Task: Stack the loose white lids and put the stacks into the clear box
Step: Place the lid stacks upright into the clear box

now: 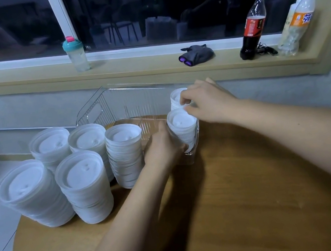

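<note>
Left grip (161, 148) curls round the side of the near lid stack (182, 129), which stands inside the clear box (92, 113) at its near right corner. Right grip (206, 101) pinches the top rim of that stack with thumb and fingertips. Whether it also touches the far lid stack (176, 98), just behind and also inside the box, cannot be determined. Five further lid stacks (82, 183) stand on the worktop (238, 200) left of the box. A cola bottle (252, 27) stands on the window sill (139, 66) beyond the box.
</note>
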Motion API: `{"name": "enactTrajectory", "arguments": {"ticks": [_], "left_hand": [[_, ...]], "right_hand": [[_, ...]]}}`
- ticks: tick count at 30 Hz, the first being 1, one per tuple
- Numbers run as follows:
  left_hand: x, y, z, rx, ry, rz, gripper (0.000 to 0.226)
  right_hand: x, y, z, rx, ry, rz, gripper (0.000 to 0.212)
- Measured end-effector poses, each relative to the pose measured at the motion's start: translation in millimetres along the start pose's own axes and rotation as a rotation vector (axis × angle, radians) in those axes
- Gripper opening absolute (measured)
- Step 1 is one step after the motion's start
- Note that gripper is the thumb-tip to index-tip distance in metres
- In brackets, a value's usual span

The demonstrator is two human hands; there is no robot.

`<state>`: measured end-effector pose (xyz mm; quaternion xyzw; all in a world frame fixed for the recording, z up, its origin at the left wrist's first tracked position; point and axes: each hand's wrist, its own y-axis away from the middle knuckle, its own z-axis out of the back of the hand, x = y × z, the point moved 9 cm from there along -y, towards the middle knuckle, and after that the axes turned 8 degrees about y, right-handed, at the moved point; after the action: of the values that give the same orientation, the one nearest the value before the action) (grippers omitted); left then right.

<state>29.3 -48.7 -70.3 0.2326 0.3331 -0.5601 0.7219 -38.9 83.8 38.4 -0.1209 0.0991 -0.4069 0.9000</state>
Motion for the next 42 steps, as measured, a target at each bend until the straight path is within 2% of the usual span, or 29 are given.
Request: {"name": "enactTrajectory", "arguments": {"ticks": [5, 10, 13, 16, 18, 23, 27, 31, 35, 42], "left_hand": [[-3, -2, -1, -0.019, -0.032, 0.044, 0.06], [-3, -1, -5, -0.025, -0.006, 0.008, 0.057], [-3, 6, 2, -0.086, 0.061, -0.068, 0.054], [-7, 27, 13, -0.12, 0.092, -0.18, 0.069], [-12, 50, 23, -0.138, 0.123, -0.255, 0.071], [-3, 110, 38, -0.14, 0.167, -0.365, 0.057], [32, 150, 48, -0.153, 0.188, -0.274, 0.045], [73, 174, 60, -0.204, 0.238, -0.145, 0.045], [103, 182, 66, -0.258, 0.279, -0.059, 0.059], [118, 168, 56, -0.232, 0.322, 0.038, 0.089]], "right_hand": [[-5, 6, 1, -0.013, -0.011, -0.015, 0.017], [-10, 16, 4, -0.049, -0.058, -0.034, 0.017], [-6, 21, 13, -0.099, -0.117, -0.035, 0.019], [4, 27, 27, -0.162, -0.196, -0.013, 0.02], [14, 29, 35, -0.187, -0.224, -0.004, 0.02], [46, 31, 42, -0.197, -0.297, 0.053, 0.016], [74, 27, 36, -0.135, -0.375, 0.092, 0.018], [100, 16, 28, -0.069, -0.458, 0.097, 0.017], [121, 0, 14, 0.004, -0.525, 0.08, 0.016], [143, -17, 0, 0.123, -0.51, 0.074, 0.038]]}}
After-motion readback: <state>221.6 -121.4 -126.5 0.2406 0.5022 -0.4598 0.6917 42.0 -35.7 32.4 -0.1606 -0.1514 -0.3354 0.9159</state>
